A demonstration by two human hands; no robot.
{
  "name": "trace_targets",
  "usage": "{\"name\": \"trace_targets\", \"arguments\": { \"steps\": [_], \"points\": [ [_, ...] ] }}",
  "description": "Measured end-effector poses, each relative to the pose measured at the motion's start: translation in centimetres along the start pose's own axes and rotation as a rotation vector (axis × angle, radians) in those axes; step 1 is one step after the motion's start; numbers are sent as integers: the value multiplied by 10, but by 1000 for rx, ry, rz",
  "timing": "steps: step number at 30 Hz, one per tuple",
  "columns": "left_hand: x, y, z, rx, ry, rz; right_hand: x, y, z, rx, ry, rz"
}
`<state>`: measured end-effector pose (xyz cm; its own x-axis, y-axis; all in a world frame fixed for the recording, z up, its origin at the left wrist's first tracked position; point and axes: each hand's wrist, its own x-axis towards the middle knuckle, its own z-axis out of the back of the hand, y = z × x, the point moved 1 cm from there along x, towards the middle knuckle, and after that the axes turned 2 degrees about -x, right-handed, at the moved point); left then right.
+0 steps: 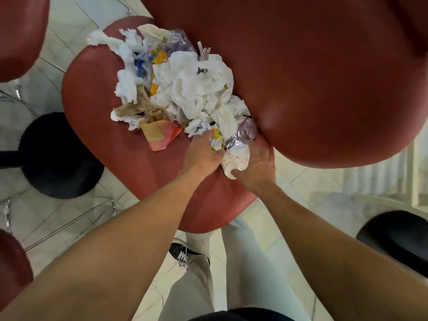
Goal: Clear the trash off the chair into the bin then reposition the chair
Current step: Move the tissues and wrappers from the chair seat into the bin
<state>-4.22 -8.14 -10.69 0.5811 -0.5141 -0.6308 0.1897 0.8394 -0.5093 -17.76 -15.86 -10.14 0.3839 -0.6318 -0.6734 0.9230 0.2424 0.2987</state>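
Observation:
A red padded chair (97, 126) fills the middle of the head view, its seat toward me and its big backrest (312, 77) at the upper right. A pile of trash (185, 89) lies on the seat: crumpled white napkins, coloured wrappers, a brown paper scrap, a plastic fork (205, 52). My left hand (201, 154) grips wrappers at the pile's near edge. My right hand (257, 165) holds a white paper with red dots (236, 158), thumb curled under it. No bin is in view.
A black round stool or table base (58, 158) stands on the pale tiled floor at left. More red seats sit at the top left (20, 31) and bottom left (11, 269). A black seat (398, 237) is at the right. My legs and shoe (185, 253) are below.

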Motion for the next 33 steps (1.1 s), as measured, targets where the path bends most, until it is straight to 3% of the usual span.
{"name": "trace_targets", "arguments": {
  "steps": [10, 18, 28, 33],
  "points": [
    [1, -6, -18, 108, -52, 79, 6, -15, -23, 0, 42, -28],
    [-27, 5, -12, 54, -59, 111, -14, -18, -21, -12, 74, -55],
    [-103, 40, 16, -53, -147, 145, -71, 2, -18, 68, 111, 19],
    [-158, 76, 44, -159, -274, 200, -111, 31, -26, 156, 161, 72]
  ]
}}
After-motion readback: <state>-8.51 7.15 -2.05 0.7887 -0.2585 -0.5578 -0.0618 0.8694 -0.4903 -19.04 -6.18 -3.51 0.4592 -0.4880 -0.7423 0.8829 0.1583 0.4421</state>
